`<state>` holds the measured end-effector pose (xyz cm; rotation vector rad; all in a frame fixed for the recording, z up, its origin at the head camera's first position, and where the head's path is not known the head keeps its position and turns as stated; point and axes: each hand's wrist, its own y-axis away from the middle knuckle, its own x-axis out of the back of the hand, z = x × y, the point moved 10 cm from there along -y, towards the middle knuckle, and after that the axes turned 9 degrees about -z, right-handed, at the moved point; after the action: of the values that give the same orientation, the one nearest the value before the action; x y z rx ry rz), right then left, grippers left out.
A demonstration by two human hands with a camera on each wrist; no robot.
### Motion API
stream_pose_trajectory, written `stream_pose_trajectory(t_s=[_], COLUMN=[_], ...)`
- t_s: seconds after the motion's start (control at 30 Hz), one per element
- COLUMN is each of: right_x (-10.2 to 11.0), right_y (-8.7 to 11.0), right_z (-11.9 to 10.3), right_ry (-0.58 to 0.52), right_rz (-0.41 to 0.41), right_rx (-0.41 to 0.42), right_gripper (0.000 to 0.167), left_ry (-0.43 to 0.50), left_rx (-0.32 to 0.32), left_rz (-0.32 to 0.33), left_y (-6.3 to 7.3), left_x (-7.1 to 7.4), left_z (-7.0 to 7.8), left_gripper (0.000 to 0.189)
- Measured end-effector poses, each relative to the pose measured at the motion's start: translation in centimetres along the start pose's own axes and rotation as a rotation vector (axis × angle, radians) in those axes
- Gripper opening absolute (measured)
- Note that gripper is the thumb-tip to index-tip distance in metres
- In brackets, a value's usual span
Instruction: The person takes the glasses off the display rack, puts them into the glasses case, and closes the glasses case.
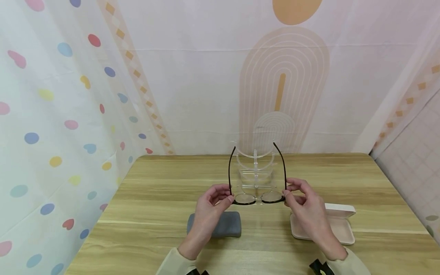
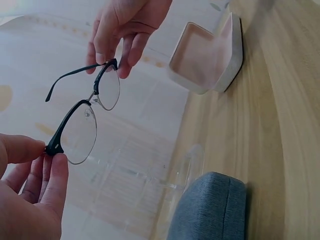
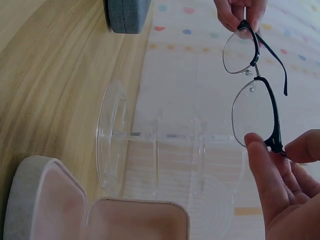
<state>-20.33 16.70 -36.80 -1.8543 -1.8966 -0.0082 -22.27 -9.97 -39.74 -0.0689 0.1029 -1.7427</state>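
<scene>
A pair of eyeglasses [image 1: 244, 202] with black browline frames and thin metal lower rims is held up above the table, temples unfolded and pointing away. My left hand [image 1: 212, 210] pinches the left hinge corner between thumb and fingers. At the opposite corner, my right hand [image 1: 307, 210] pinches the frame the same way. Both wrist views show the glasses [image 2: 75, 117] between the two hands. Behind them stands a clear acrylic display stand [image 1: 256, 168] with several tiers, seen through the lenses.
A closed grey fabric glasses case [image 1: 227, 224] lies beneath my left hand. Under my right hand sits an open white case [image 1: 338, 225] with a pinkish lining. The wooden table [image 1: 137, 214] meets a patterned curtain [image 1: 199, 95] at the back.
</scene>
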Motion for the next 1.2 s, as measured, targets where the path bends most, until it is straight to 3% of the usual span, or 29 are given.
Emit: stream_pose_trajectory(t_s=[0.33, 0.8, 1.2], right_x=[0.1, 0.5, 0.5], right_y=[0.0, 0.1, 0.2], right_z=[-0.6, -1.5, -2.1], right_ry=[-0.023, 0.029, 0.013], right_rz=[0.005, 0.06, 0.038], right_rx=[0.051, 0.136, 0.18], right_gripper=[0.026, 0.021, 0.022], left_ry=[-0.006, -0.028, -0.041], left_rx=[-0.005, -0.052, -0.054], left_rz=[0.004, 0.024, 0.04], left_y=[-0.2, -0.6, -0.5], left_x=[-0.1, -0.2, 0.0], left_z=[0.4, 1.5, 1.7], left_gripper=[0.028, 0.026, 0.025])
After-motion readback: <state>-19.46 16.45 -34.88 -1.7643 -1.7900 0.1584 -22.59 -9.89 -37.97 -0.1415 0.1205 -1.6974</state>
